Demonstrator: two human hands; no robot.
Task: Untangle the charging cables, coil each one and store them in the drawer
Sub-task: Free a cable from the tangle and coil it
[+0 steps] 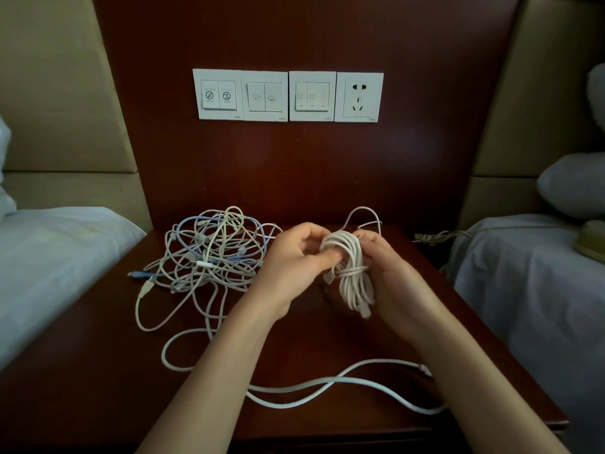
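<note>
Coiled white cable (352, 273): one, held above the tabletop (98, 371); your left hand (294, 263) pinches its loops, your right hand (393, 276) has fingers curled round it. Tangled cables (212, 250): heap, tabletop rear left. Loose white cable (327, 388): along front edge.

the worktop (98, 355) is dark red-brown wood with a smooth, lightly glossy varnish, and the wall panel (294, 178) behind the worktop looks like the same polished wood, carrying switch plates (288, 95) of smooth white plastic. on the worktop the tangled cables (212, 250) have smooth, matt white and pale blue plastic sheathing, and the coiled cable (350, 267) above it is matt white plastic too. on either side of the worktop the bed sheets (49, 257) are matt, faintly creased white cloth, and the padded panels (59, 109) look like smooth beige upholstery.
</note>
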